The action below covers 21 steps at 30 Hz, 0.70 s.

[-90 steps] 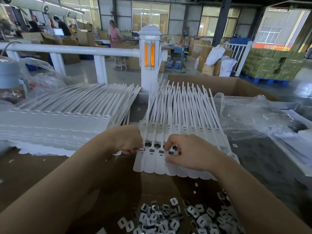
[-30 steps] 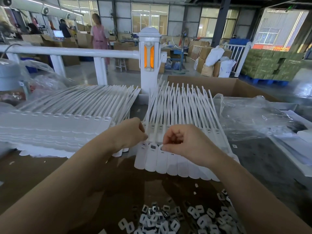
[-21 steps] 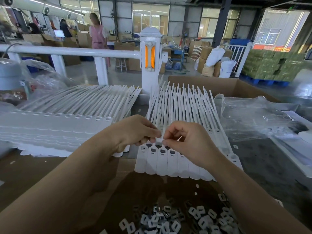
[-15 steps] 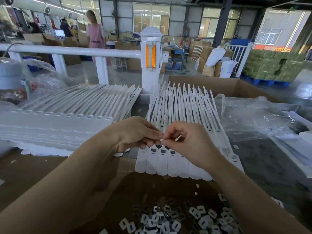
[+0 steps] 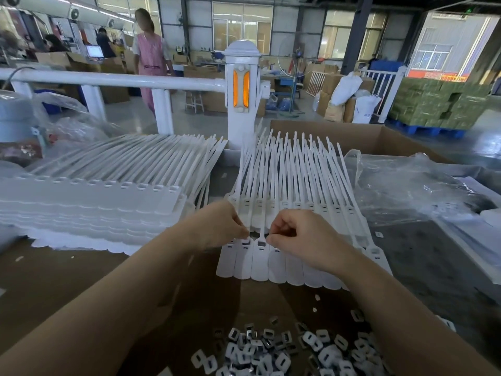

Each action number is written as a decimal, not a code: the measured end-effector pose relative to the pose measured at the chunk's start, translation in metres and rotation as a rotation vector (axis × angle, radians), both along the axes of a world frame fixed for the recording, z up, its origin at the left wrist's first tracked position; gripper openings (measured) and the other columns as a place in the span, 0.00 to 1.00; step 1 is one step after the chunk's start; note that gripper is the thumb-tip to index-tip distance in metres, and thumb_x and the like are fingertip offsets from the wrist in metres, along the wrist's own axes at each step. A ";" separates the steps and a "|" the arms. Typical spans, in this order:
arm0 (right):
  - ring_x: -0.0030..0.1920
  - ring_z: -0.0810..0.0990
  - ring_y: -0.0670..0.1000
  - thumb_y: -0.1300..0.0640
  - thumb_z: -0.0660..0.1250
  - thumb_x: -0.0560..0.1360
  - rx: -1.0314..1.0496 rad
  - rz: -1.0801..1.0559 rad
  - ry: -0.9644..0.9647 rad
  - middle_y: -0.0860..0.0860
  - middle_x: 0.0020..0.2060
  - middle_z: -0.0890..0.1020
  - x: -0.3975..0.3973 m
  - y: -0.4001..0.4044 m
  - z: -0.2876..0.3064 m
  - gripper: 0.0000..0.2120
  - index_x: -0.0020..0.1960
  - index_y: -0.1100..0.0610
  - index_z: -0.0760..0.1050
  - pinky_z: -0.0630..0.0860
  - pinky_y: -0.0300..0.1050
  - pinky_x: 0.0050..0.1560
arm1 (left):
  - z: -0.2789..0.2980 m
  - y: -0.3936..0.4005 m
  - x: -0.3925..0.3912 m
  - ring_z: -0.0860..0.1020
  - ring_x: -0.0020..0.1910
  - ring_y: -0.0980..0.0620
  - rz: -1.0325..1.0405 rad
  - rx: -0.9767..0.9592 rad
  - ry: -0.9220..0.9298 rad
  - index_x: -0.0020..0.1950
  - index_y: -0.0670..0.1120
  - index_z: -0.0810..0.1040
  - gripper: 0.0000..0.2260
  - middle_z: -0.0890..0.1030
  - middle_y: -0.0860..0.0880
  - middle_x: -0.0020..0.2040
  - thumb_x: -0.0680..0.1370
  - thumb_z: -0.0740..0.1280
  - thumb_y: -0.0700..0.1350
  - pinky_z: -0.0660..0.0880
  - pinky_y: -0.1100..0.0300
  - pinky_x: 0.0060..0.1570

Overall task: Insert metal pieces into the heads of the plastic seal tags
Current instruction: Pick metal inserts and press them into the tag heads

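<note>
A row of white plastic seal tags (image 5: 260,263) lies flat in front of me, with the straps fanning away. A second row (image 5: 295,206) lies behind it. My left hand (image 5: 217,226) is curled into a loose fist, its fingertips at the tag heads on the left. My right hand (image 5: 301,236) pinches thumb and forefinger down at the head of the fourth tag from the left. Whatever the fingers hold is hidden. Loose metal pieces (image 5: 287,351) lie heaped near the bottom edge.
A tall stack of tag sheets (image 5: 89,202) fills the left of the brown table (image 5: 54,272). Crumpled clear plastic (image 5: 412,191) and an open cardboard box (image 5: 363,137) lie to the right. A white railing post (image 5: 242,96) stands behind, and a person walks beyond it.
Both hands met fingertip to fingertip above the tags half a second ago. They have now dropped back to the tag heads, with the right hand's pinch set on one head.
</note>
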State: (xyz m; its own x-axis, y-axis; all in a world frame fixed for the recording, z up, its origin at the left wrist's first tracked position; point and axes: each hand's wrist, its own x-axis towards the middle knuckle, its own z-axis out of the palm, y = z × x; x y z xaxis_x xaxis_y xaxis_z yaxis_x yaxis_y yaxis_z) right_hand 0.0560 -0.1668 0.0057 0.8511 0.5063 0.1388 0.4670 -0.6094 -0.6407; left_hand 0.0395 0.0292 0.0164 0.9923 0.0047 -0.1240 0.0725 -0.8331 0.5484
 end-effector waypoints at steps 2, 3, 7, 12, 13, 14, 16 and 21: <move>0.39 0.81 0.42 0.51 0.72 0.75 -0.005 -0.002 0.004 0.44 0.38 0.82 0.000 0.000 -0.001 0.05 0.42 0.44 0.76 0.75 0.36 0.40 | -0.002 0.000 0.000 0.78 0.37 0.60 0.000 -0.014 0.001 0.37 0.54 0.78 0.09 0.79 0.58 0.37 0.77 0.71 0.48 0.66 0.70 0.34; 0.39 0.81 0.42 0.51 0.72 0.75 -0.009 -0.003 0.004 0.44 0.38 0.82 0.000 0.000 -0.001 0.06 0.42 0.44 0.76 0.75 0.36 0.40 | -0.002 0.000 0.000 0.77 0.37 0.61 0.003 -0.020 0.003 0.37 0.54 0.78 0.09 0.79 0.58 0.37 0.77 0.71 0.48 0.66 0.70 0.34; 0.39 0.80 0.41 0.51 0.72 0.75 -0.027 -0.009 0.004 0.43 0.38 0.81 0.000 0.000 -0.002 0.06 0.42 0.44 0.76 0.74 0.35 0.40 | -0.003 -0.001 -0.001 0.77 0.39 0.60 0.018 -0.028 0.034 0.38 0.53 0.79 0.08 0.80 0.56 0.38 0.77 0.70 0.49 0.66 0.68 0.35; 0.39 0.80 0.41 0.51 0.72 0.75 -0.024 -0.007 0.018 0.43 0.37 0.81 -0.001 0.000 -0.001 0.05 0.42 0.45 0.76 0.73 0.35 0.39 | -0.001 -0.001 -0.002 0.77 0.40 0.59 0.004 0.006 0.058 0.41 0.50 0.82 0.06 0.81 0.55 0.39 0.77 0.71 0.51 0.66 0.67 0.36; 0.39 0.80 0.41 0.52 0.71 0.76 -0.024 -0.005 0.018 0.44 0.38 0.81 -0.001 0.000 -0.001 0.05 0.43 0.45 0.76 0.73 0.35 0.39 | 0.000 0.000 -0.002 0.77 0.40 0.59 0.004 0.004 0.065 0.43 0.50 0.82 0.06 0.80 0.56 0.39 0.77 0.70 0.51 0.66 0.66 0.37; 0.40 0.80 0.41 0.52 0.71 0.76 -0.023 -0.003 0.017 0.43 0.38 0.81 -0.001 0.000 -0.001 0.05 0.43 0.45 0.76 0.73 0.35 0.40 | 0.000 0.000 -0.002 0.77 0.41 0.59 0.005 -0.002 0.074 0.44 0.50 0.82 0.06 0.80 0.56 0.39 0.77 0.70 0.51 0.67 0.65 0.38; 0.40 0.80 0.41 0.52 0.71 0.76 -0.024 0.000 0.017 0.43 0.38 0.81 -0.002 0.001 0.000 0.06 0.43 0.45 0.76 0.72 0.34 0.40 | 0.002 0.001 -0.002 0.76 0.42 0.59 0.014 -0.015 0.097 0.44 0.50 0.82 0.06 0.79 0.57 0.39 0.78 0.70 0.51 0.68 0.62 0.45; 0.41 0.80 0.42 0.53 0.71 0.77 -0.024 0.005 0.029 0.44 0.39 0.81 -0.003 0.000 0.000 0.05 0.43 0.46 0.76 0.73 0.35 0.41 | 0.004 0.001 -0.003 0.76 0.44 0.57 0.013 -0.022 0.131 0.42 0.51 0.82 0.06 0.80 0.56 0.41 0.77 0.70 0.51 0.68 0.57 0.53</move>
